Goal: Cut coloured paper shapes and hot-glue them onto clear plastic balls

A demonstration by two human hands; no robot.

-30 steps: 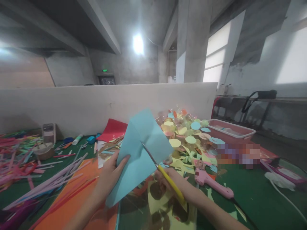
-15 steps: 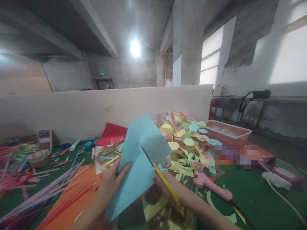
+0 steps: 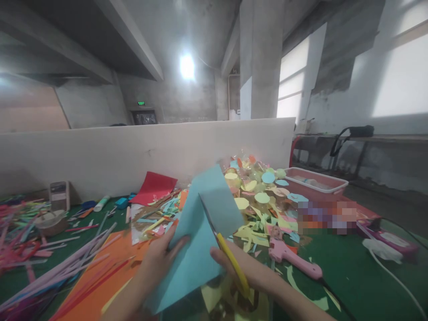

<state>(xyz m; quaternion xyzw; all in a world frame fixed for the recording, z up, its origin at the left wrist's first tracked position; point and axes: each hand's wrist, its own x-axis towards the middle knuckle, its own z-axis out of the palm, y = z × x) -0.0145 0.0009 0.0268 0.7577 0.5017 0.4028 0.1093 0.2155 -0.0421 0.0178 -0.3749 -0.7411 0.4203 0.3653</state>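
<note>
A sheet of light blue paper [image 3: 194,267] is held up in front of me, tilted. My left hand [image 3: 167,256] grips its left edge, the thumb lying across the front. In my right hand [image 3: 230,263] is a pair of scissors [image 3: 232,263] with yellow handles, the fingers closed around them. Their metal blades lie against the paper and point up and left to its middle. How far apart the blades are, I cannot tell. Below the paper, pieces of yellow paper [image 3: 214,294] lie on the table.
A pink glue gun [image 3: 297,258] lies to the right, beside a heap of cut paper circles [image 3: 262,197] and scraps. Behind them stands a pink basket [image 3: 316,189]. Pipe cleaners [image 3: 73,272] and orange paper [image 3: 100,285] cover the left. A white partition [image 3: 147,147] closes off the back.
The blue paper has shifted slightly right and tilted, its top edge now lower and narrower. Both hands moved with it. The scissors still rest against the sheet.
</note>
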